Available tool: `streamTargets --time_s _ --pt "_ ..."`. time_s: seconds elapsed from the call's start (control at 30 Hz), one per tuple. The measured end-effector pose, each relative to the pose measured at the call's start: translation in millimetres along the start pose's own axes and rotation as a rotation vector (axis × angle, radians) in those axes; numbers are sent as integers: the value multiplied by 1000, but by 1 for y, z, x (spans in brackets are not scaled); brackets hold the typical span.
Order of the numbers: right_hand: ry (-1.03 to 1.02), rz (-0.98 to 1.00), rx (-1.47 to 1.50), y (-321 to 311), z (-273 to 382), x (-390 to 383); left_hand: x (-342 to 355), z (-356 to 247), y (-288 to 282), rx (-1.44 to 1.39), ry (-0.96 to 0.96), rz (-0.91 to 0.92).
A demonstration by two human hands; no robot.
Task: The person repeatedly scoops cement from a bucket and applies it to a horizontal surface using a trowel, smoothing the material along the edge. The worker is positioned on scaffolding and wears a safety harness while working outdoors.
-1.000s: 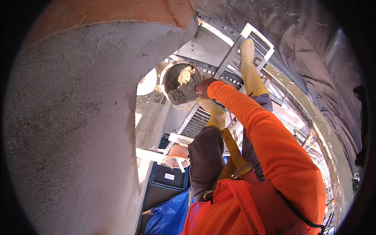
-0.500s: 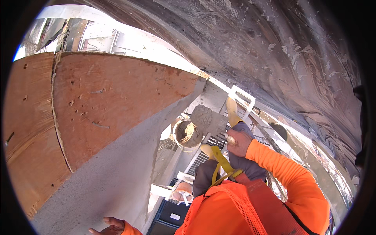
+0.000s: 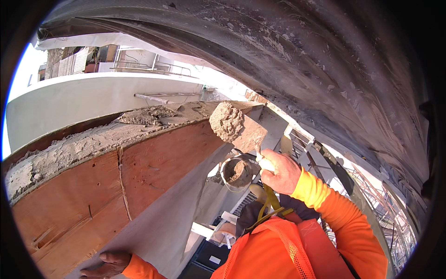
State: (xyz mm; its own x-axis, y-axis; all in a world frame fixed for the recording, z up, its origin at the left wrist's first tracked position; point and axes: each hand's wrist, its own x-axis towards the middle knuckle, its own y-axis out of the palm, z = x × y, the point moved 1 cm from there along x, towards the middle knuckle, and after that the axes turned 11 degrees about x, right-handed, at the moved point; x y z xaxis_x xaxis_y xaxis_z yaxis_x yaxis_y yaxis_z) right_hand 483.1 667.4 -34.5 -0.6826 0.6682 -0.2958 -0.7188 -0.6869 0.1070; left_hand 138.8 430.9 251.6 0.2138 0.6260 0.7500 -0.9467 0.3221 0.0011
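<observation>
1. Clamps the fingers of the right hand (image 3: 281,172) round the handle of a trowel (image 3: 251,135).
2. Carries a lump of mortar (image 3: 226,122) on the blade, up and left of those fingers.
3. Has a bucket (image 3: 227,170) just below-left of them.
4. Holds the left hand (image 3: 109,265) with fingers apart, near a grey wall (image 3: 153,237); cannot tell whether touching.

Dusty brown sheeting (image 3: 334,79) hanging ahead and to my right, a pale wall (image 3: 93,95) ahead-left, bright daylight beyond.
</observation>
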Motion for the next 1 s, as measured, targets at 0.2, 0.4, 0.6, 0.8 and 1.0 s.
streamTargets --time_s 0.2,0.4,0.6,0.8,1.0 --pt "-272 -178 -1 17 55 40 3 -4 -1 15 17 0" --pt "-256 63 -409 92 72 60 6 -9 1 16 28 -7" --pt "-233 168 -493 80 80 36 8 -9 0 18 28 -30" --pt "-234 276 -241 25 116 1 9 -11 1 8 38 -37" --pt "-54 128 -247 44 91 90 8 -10 1 13 37 -31"
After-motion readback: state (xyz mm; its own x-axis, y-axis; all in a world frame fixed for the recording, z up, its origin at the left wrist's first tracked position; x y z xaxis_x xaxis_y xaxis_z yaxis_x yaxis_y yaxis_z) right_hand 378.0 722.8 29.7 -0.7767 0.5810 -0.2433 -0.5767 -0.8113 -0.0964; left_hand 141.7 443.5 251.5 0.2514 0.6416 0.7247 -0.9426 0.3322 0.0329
